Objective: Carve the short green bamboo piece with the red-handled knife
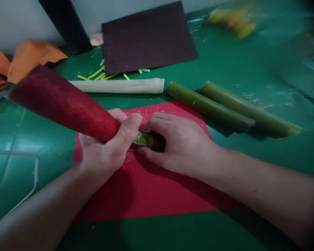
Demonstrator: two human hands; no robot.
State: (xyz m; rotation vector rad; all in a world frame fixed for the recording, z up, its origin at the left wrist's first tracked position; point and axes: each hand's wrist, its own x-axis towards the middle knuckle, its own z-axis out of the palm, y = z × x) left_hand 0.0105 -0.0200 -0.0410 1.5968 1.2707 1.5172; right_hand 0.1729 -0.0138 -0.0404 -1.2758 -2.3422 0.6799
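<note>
My left hand [110, 139] is closed around the narrow end of a long red tube-like piece [68, 106], which widens and darkens toward the upper left. Whether it is a rolled sheet or a solid piece I cannot tell. Between my hands lies a short green bamboo piece [144, 139] with pale scrape marks. The fingers and thumb of my right hand [179, 141] curl around its right end, and my left thumb is at its left end. Both hands are low over a red sheet [157, 195] sprinkled with pale shavings.
Behind the hands lie a pale peeled bamboo stick [125, 86] and two green bamboo pieces [211, 106]. Farther back are a dark brown sheet [146, 38], yellow-green strips [95, 73], orange paper [35, 57] and a blurred yellow item [232, 21]. A grey cable [37, 170] runs at left.
</note>
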